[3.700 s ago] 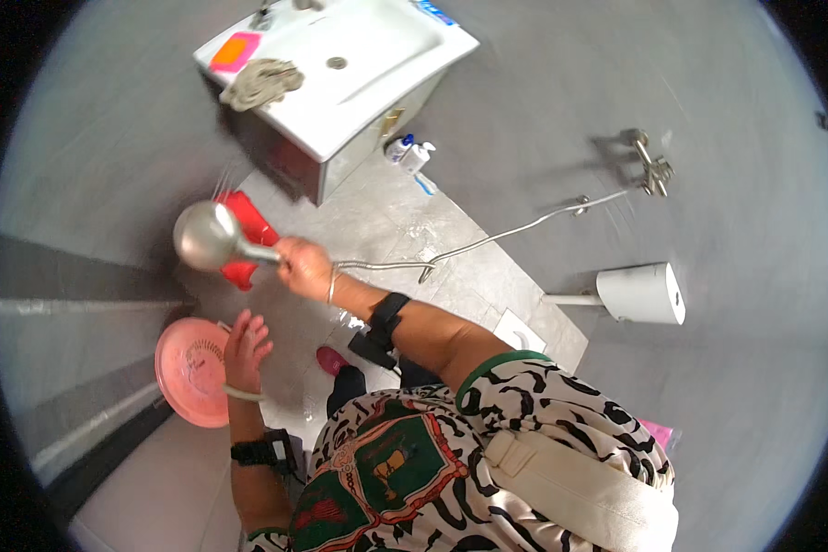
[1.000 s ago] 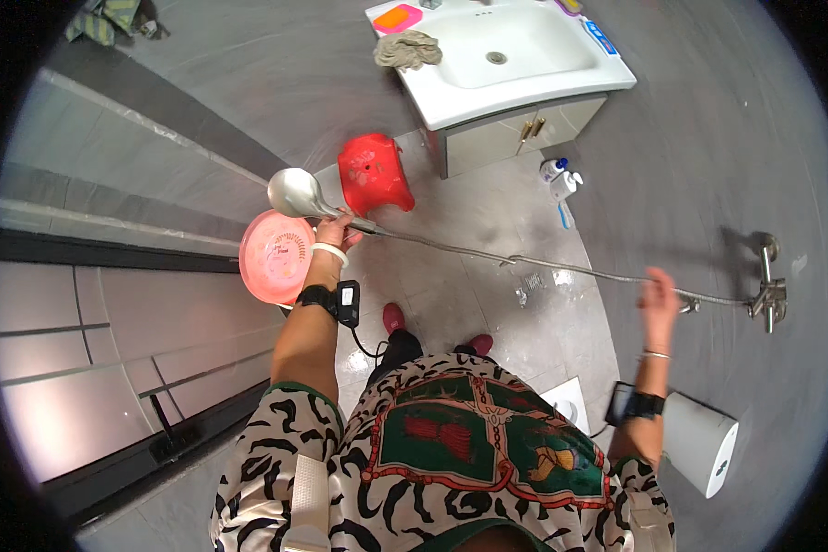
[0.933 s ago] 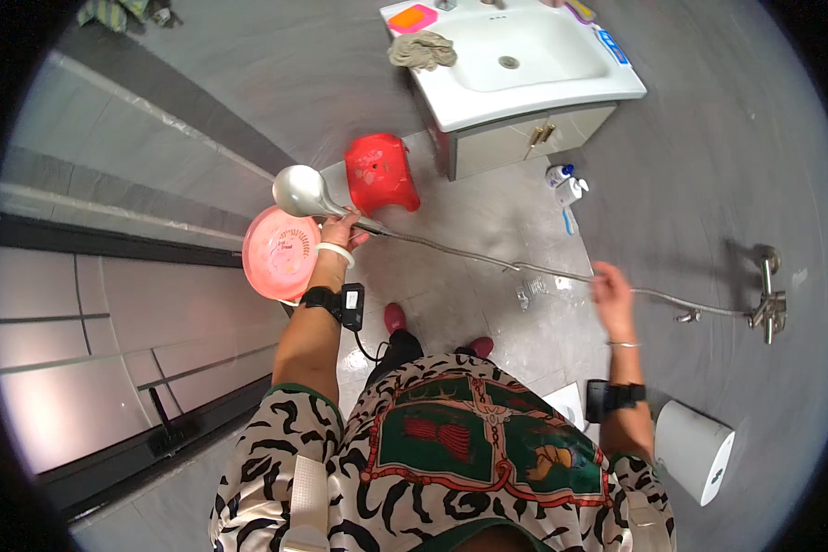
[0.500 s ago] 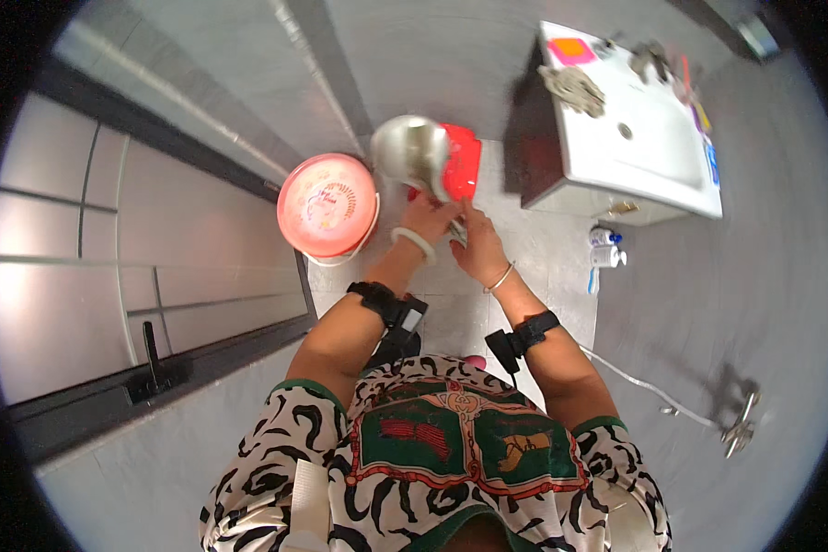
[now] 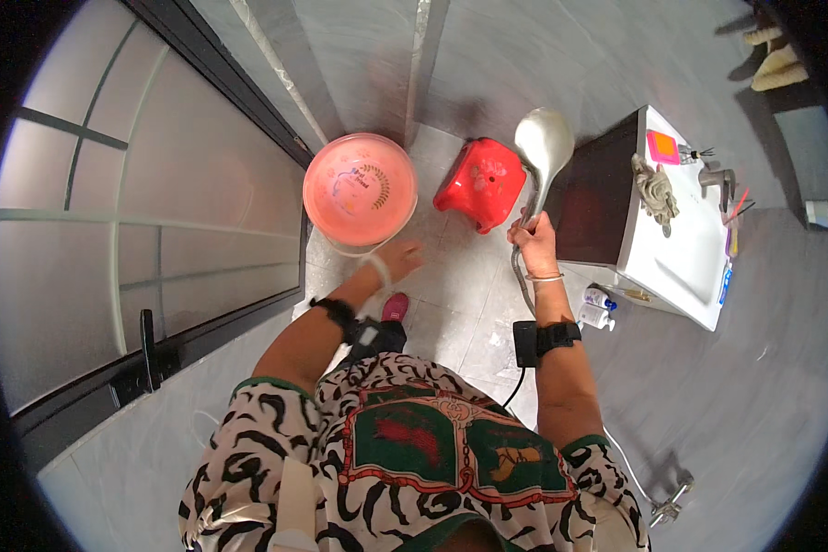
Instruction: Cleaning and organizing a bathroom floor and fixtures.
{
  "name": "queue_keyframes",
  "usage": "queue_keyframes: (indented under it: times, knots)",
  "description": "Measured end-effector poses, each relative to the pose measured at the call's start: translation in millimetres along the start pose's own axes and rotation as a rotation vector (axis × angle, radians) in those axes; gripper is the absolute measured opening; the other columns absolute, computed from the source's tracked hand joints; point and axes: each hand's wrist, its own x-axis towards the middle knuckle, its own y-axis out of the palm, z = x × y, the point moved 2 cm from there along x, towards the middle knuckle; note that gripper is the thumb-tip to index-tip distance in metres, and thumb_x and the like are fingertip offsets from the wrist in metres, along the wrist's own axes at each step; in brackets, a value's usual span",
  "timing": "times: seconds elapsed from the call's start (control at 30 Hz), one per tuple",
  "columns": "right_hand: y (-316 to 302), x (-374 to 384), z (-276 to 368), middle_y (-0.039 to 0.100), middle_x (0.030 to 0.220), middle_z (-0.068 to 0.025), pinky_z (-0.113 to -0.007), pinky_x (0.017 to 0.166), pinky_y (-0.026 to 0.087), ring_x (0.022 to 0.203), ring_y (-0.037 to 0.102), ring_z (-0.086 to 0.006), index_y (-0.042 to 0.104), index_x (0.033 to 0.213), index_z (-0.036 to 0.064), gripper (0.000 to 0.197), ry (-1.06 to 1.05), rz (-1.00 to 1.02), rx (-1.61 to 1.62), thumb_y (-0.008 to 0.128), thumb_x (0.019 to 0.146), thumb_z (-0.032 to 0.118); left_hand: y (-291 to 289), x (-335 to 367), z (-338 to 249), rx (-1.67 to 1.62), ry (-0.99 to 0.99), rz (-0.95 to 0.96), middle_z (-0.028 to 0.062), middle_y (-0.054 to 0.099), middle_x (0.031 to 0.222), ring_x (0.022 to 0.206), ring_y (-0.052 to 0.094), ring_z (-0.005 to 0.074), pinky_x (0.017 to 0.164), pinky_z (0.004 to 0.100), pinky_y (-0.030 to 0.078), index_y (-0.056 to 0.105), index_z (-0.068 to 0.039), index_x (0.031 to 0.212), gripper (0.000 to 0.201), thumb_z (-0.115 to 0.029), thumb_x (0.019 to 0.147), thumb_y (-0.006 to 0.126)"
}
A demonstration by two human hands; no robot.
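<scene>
In my right hand [image 5: 535, 247] is a silver shower head [image 5: 545, 140], gripped by its handle with the round head pointing away from me. Its metal hose [image 5: 519, 276] drops below the hand. Beside it on the left lies a red plastic stool [image 5: 484, 182] on the floor. My left hand [image 5: 401, 259], slightly blurred, hovers just below the pink bucket [image 5: 361, 190], holding nothing, its fingers looking loosely apart. A printed pattern marks the bucket's pink top, and a thin pale handle curves along its near side.
To the right, a white sink [image 5: 685, 248] on a dark cabinet carries a grey cloth [image 5: 655, 193] and a pink-orange box [image 5: 662, 147]. Bottles [image 5: 597, 308] stand on the floor beneath. A wall tap [image 5: 670, 506] is at lower right; a frosted door [image 5: 202, 184] fills the left.
My hands have come apart. The right one has carried the shower head rightward, past the red stool; the left has moved back toward the bucket. The view has shifted too.
</scene>
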Motion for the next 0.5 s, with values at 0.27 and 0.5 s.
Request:
queue_keyframes:
  times: [0.27, 0.5]
  knots:
    - [3.8, 5.0, 36.9, 0.049, 0.062, -0.0054, -0.024, 0.049, 0.041, 0.052, 0.049, -0.0136, 0.044, 0.084, 0.0008, 0.022, 0.047, -0.035, 0.346, 0.046, 0.064, -0.008, 1.8, -158.6, 199.5, -0.172, -0.713, -0.134, 0.0119, 0.055, 0.102, 0.097, 0.049, 0.0265, 0.083, 0.031, 0.038, 0.049, -0.004, 0.107, 0.039, -0.028, 0.077, 0.049]
    - [-7.3, 3.8, 36.9, 0.048, 0.06, -0.0066, -0.027, 0.049, 0.041, 0.049, 0.049, -0.0159, 0.045, 0.083, 0.0013, 0.025, 0.048, -0.05, 0.408, 0.042, 0.061, -0.01, 10.2, -214.8, 307.4, -0.265, -0.804, 0.066, 0.0071, 0.038, 0.121, 0.114, 0.033, 0.0209, 0.093, 0.028, 0.03, 0.039, -0.009, 0.114, 0.06, -0.015, 0.06, 0.064]
